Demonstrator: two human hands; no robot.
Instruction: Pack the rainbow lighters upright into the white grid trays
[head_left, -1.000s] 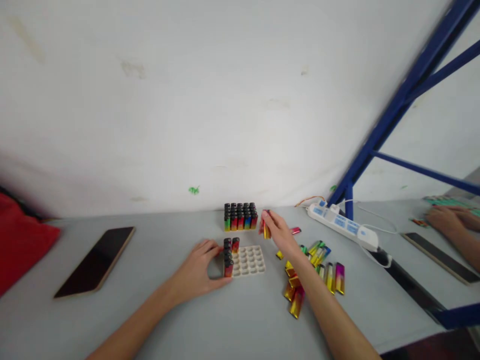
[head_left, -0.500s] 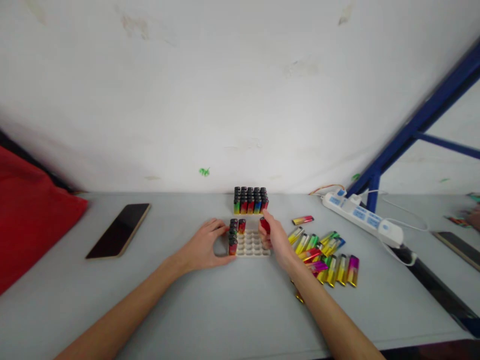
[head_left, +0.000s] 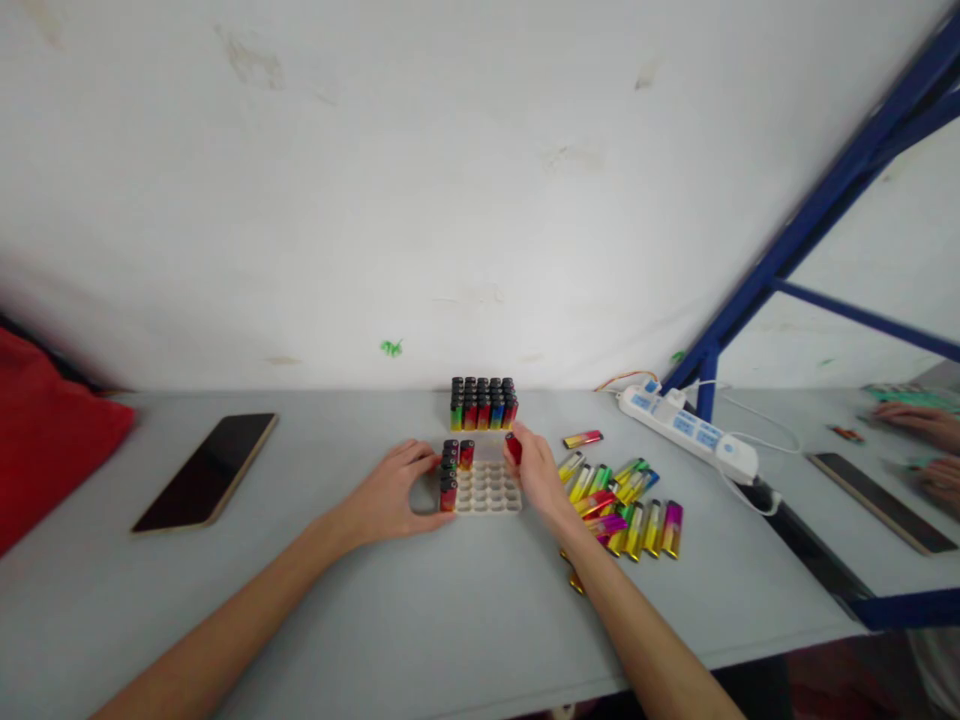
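Note:
A pale tray with rows of round-edged slots lies on the table. Upright lighters fill its left column, and one red lighter stands beside them at the back. My left hand grips the tray's left side, thumb at the front corner and fingers farther back. Over the tray's back right corner, my right hand pinches a red lighter; its lower part is hidden by the fingers. Behind the tray stands a packed block of lighters with black tops.
A loose pile of shiny lighters lies right of the tray, partly behind my right forearm. A phone is on the left, near red cloth. Right are a power strip, a blue frame and another person's hands.
The view has swung to the right, showing more of the other person's hands. My right hand still holds the red lighter near the tray's back right; my left stays at the tray's left side.

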